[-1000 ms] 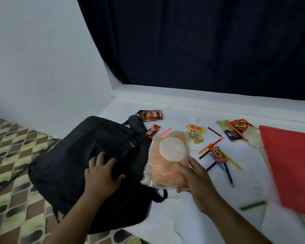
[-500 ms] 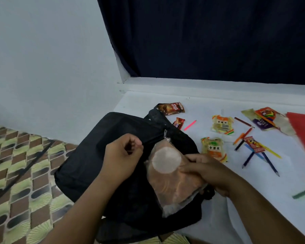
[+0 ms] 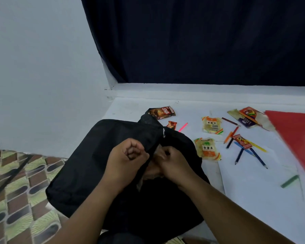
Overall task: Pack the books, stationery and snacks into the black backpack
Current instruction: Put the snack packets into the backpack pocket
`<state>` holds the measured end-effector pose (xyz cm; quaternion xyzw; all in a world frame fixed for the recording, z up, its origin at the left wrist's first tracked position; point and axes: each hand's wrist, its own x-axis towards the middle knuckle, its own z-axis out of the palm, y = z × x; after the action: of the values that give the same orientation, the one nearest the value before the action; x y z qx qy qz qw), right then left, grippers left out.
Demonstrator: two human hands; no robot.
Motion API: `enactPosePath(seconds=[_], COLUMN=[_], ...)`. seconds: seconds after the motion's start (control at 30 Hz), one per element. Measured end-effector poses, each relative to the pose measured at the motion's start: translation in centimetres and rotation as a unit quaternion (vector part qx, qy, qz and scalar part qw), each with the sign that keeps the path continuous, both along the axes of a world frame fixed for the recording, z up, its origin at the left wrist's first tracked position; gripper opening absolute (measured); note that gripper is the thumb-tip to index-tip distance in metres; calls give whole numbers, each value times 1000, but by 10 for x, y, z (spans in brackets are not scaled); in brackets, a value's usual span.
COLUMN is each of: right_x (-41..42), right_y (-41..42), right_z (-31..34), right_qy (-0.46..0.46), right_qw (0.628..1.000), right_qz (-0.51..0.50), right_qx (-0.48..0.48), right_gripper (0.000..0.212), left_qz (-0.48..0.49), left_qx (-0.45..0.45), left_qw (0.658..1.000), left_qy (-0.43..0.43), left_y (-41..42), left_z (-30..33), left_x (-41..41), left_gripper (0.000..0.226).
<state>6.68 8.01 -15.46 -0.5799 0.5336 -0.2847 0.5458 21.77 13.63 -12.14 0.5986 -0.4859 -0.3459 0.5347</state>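
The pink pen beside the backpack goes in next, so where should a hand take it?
Pinch the pink pen from above at its upper right half: it lies flat and slanted on the white surface, and its lower end sits against the black backpack.

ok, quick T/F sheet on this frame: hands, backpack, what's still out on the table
1. The left hand grips the edge of the black backpack at its opening. True.
2. The right hand rests flat on the white table. False: it is at the backpack's opening, fingers curled on the clear snack bag, which is mostly inside.
3. Two yellow snack packets still lie on the table. True.
4. All the coloured pencils are packed. False: they lie scattered on the table.
5. The red book is inside the backpack. False: it lies on the table at the right edge.
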Motion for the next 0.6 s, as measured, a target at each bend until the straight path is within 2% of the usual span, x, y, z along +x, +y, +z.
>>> enactPosePath(seconds=[0.1,0.23,0.3,0.4,0.43,0.5,0.6], right_x=[-2,9,20,14,7,-3,-3], right_y=[-7,11,28,36,33,27,21], right_z=[2,6,5,5,5,4,4], right_qy=[21,-63,-56,-77,-70,-52,-29], right_qw=[1000,996,997,980,973,970,976], right_qz=[0,-61,-11,163,207,236,212], right_qx=[-6,36,44,86,71,17,-35], right_gripper=[21,24,22,29,35,39,35], left_qz=[-1,-15,-15,-3,-1,1,9], left_qx=[-2,4,1,-4,-6,-7,-4], left_qw=[998,995,995,996,996,996,998], left_qy=[55,99,101,91,90,88,69], left_y=[0,-2,-1,1,1,2,2], left_z=[4,9,10,12,13,14,13], left_x=[3,6,6,8,9,12,11], left_gripper=[26,32,31,28,29,31,27])
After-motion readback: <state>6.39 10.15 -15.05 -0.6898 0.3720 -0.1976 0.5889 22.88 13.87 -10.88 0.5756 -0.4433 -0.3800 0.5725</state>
